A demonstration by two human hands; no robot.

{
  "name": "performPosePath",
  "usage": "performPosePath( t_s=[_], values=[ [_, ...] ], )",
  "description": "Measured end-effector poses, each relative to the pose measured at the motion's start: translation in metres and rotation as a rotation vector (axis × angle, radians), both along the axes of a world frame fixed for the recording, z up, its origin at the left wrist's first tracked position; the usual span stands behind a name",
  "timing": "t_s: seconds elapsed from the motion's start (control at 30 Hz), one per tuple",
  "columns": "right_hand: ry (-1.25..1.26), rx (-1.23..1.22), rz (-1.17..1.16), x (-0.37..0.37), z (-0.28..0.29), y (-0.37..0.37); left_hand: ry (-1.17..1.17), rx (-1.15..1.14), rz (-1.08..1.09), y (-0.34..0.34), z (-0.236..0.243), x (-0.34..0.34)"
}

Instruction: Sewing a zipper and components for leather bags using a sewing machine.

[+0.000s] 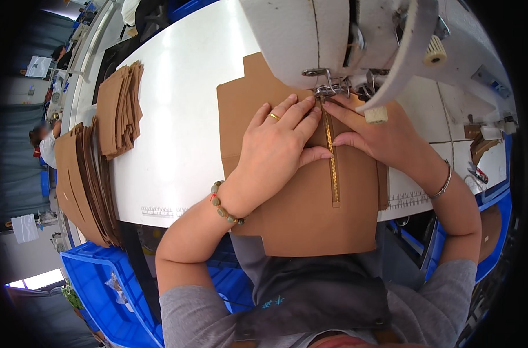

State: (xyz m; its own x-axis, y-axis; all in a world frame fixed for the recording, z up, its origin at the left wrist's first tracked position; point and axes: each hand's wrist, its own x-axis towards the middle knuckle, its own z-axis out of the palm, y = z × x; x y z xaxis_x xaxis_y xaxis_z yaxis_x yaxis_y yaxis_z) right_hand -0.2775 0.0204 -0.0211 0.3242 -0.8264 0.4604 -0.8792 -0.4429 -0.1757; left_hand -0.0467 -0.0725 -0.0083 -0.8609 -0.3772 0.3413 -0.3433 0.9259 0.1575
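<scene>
A flat brown panel (310, 223), cut with stepped corners, lies across the white table under the sewing machine (325, 81). Down its middle runs a gold-toothed zipper (332, 168), its far end beneath the presser foot (329, 90). My left hand (281, 136) rests flat on the panel left of the zipper, fingers stretched toward the foot and thumb reaching the zipper tape. On the other side lies my right hand (374, 130), fingers extended beside the foot, thumb against the zipper's right edge. Part of its fingers is hidden behind the machine's pale guard.
Stacks of brown pieces (116, 110) and larger brown panels (81, 185) stand at the left table edge. Below them is a blue crate (110, 296). Scraps and small tools (481, 151) lie at the far right. Another person (46, 142) is in the left background.
</scene>
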Motion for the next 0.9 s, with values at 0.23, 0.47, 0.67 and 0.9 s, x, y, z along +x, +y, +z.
performPosePath(
  t_s=[0.23,0.47,0.67,0.9],
  values=[
    [0.022,0.024,-0.021,-0.002,0.0,-0.002,0.008,-0.007,0.001,-0.003,0.0,-0.002],
    [0.115,-0.064,-0.129,0.005,0.006,0.004,-0.009,0.005,0.016,-0.004,-0.004,-0.001],
    [0.198,-0.113,-0.108,0.003,0.035,0.014,-0.107,-0.031,0.044,0.027,0.011,0.014],
    [-0.076,0.196,-0.018,-0.002,0.048,0.086,-0.33,-0.048,-0.075,0.11,0.011,0.048]
  ],
)
